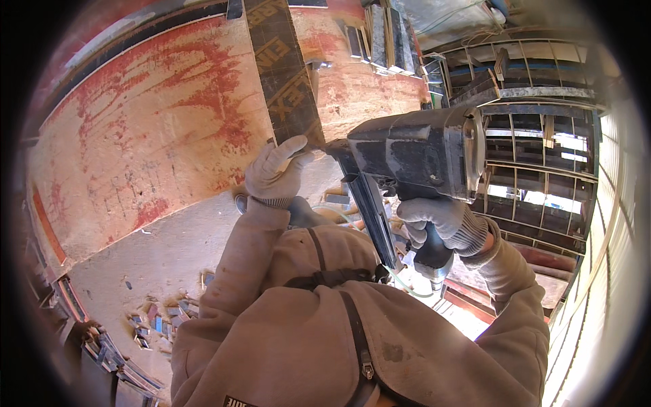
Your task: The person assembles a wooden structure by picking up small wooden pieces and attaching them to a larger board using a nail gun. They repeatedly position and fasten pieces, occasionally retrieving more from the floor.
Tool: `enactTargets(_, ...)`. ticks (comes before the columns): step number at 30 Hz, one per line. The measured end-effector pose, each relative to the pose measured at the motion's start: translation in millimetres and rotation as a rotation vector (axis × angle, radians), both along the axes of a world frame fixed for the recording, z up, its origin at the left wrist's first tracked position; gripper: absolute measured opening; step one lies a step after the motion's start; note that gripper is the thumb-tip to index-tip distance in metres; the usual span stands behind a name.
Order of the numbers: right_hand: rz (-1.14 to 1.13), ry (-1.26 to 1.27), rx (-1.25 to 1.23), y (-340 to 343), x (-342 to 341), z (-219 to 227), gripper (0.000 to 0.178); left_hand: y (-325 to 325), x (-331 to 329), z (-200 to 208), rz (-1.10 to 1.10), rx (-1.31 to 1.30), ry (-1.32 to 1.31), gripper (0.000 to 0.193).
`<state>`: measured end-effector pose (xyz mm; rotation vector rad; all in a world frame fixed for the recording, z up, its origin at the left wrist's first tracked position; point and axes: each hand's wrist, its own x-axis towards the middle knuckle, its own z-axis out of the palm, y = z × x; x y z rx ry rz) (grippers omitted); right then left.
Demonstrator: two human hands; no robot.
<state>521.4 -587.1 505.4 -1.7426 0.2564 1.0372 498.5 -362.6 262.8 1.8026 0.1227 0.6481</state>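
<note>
A black pneumatic nail gun [410, 152] lies across the view with its nose pointing left and its magazine slanting down toward my body. My right hand [444, 220], in a grey glove, is wrapped round its grip. On the left, my gloved left hand [274, 176] closes on the near end of a long dark-brown strip of film-faced plywood [278, 68]. The nose of the gun sits right beside that end; whether they touch, I cannot tell. The strip runs away from me over a red-stained wooden worktable [149, 122].
Stacked boards [390, 41] stand at the worktable's far right. Dark racks [536, 163] line the right side. Wood offcuts [163, 322] litter the floor at lower left. A pale air hose [407, 288] hangs below the gun's grip.
</note>
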Motion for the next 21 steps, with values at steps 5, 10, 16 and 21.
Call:
enactTargets(5,-0.02,0.096,-0.026,1.2,0.3,-6.1,0.015,1.0,-0.3,1.2,0.003,0.004,-0.03,0.04)
enactTargets(10,0.013,0.041,0.018,-1.1,-2.7,-6.8,0.014,-0.2,0.9,-0.8,-0.029,-0.077,-0.072,0.041)
enactTargets(16,0.015,0.052,0.057,2.9,-2.5,-2.6,0.015,0.3,1.2,-6.7,-0.042,-0.063,-0.074,0.042)
enactTargets(21,-0.081,0.133,-0.029,-0.3,-0.9,-6.5,0.015,0.8,-0.3,-5.7,-0.045,-0.062,-0.074,0.042)
